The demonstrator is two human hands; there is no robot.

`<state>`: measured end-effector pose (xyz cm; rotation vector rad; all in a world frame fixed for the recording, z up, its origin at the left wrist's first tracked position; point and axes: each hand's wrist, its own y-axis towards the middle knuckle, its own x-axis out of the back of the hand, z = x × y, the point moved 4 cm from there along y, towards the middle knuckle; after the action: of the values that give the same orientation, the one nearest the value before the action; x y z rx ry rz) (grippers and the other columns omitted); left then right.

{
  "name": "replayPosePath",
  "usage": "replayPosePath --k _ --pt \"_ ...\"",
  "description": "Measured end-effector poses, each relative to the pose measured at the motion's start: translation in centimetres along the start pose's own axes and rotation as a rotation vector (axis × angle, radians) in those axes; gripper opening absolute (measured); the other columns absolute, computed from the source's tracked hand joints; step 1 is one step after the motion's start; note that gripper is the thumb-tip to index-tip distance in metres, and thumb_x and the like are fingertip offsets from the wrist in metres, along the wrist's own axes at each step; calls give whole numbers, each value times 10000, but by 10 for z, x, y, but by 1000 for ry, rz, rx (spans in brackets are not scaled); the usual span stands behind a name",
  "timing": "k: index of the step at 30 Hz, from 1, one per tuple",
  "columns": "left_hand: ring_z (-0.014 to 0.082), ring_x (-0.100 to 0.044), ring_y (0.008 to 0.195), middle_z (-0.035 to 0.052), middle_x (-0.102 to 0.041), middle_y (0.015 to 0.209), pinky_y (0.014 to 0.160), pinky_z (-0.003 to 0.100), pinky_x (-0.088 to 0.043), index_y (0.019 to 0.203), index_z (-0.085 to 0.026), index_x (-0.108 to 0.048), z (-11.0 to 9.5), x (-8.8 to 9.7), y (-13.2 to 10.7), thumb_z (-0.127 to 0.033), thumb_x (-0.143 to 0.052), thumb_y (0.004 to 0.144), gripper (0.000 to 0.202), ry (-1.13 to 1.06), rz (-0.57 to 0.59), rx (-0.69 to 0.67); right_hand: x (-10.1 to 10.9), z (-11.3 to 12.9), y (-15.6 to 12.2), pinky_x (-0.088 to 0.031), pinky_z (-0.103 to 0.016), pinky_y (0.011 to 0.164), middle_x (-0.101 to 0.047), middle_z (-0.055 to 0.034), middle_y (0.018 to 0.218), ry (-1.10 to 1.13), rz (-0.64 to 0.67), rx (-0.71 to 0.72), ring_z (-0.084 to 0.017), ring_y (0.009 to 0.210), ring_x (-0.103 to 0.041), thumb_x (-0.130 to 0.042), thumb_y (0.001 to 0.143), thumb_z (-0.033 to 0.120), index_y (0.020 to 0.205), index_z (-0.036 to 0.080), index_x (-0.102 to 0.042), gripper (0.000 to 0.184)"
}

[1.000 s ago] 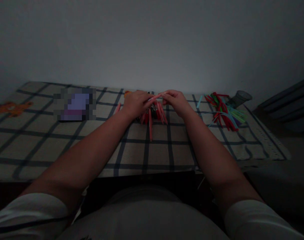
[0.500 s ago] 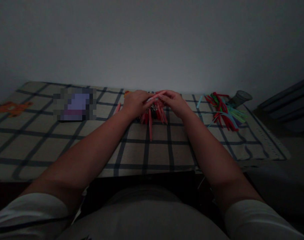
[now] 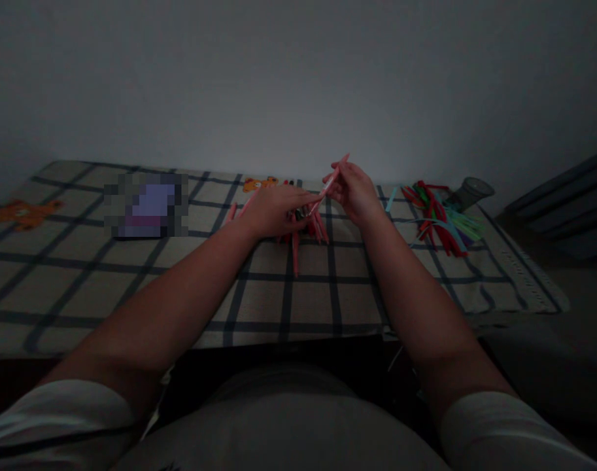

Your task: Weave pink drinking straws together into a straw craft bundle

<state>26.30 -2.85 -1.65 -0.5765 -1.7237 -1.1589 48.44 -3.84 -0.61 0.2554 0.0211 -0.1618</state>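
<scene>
A slim pink pen-like stick [image 3: 330,184] with a whitish patch slants up to the right between my hands. My right hand [image 3: 357,193] pinches its upper end, raised above the tablecloth. At the stick's lower end, my left hand [image 3: 273,209] has its fingers closed around or against it; the exact contact is hard to see in the dim light. Under and beside my left hand lies a pile of pink and red sticks [image 3: 319,229] with some dark pieces, partly hidden by the fingers. One pink stick [image 3: 295,255] points out of the pile toward me.
A checked tablecloth [image 3: 180,288] covers the table against a wall. On the left lies a phone-like object [image 3: 151,206], blurred out. To the right, red, green and blue strips [image 3: 440,219] lie beside a dark, clear cup [image 3: 472,190] on its side.
My right hand has risen and turned, tipping the pink stick from nearly level to steep. My left hand has shifted slightly right over the pile.
</scene>
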Motion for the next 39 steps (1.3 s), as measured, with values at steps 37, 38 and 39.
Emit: replayPosePath --k 37,38,39 --pt "295 -831 1285 120 -881 1468 987 377 -627 1539 -307 -857 -10 -5 -2 -406 -888 1031 518 63 -55 -185 -18 -4 -14 -634 -272 736 -750 2 844 -22 125 -127 -169 801 -735 -883 995 832 1080 270 -765 580" --pt "299 -830 1284 124 -880 1466 994 384 -628 1530 -304 -861 -10 -5 -2 -409 -888 1032 510 58 -51 -182 -18 -4 -15 -631 -273 734 -747 2 841 -25 123 -129 -170 798 -733 -885 994 830 1077 270 -762 579" --pt "303 -829 1283 128 -879 1464 1002 392 -629 1518 -299 -865 -11 -5 -2 -416 -883 1036 496 53 -47 -178 -19 -4 -14 -630 -274 734 -745 1 840 -25 122 -129 -170 796 -732 -889 993 826 1076 270 -761 577"
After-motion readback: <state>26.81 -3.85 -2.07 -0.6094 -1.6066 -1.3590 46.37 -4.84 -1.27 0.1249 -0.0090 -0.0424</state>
